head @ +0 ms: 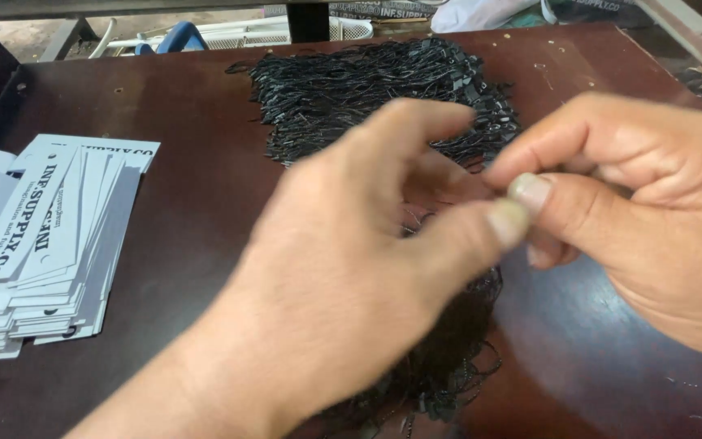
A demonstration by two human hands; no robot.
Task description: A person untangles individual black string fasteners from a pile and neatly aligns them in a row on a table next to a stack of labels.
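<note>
My left hand (351, 268) and my right hand (643, 211) meet above the middle of a dark brown table (172, 106), thumbs and fingertips pinched together. Whatever they pinch is too small and blurred to make out. Behind and below them lies a pile of black string fasteners (351, 81), spreading from the table's far side down under my left hand to the near edge, where more black strings (448, 366) show.
A fanned stack of white hang tags (50, 236) with dark print and punched holes lies at the left edge of the table. Beyond the far edge are a white wire basket (262, 32) and a blue object (176, 36).
</note>
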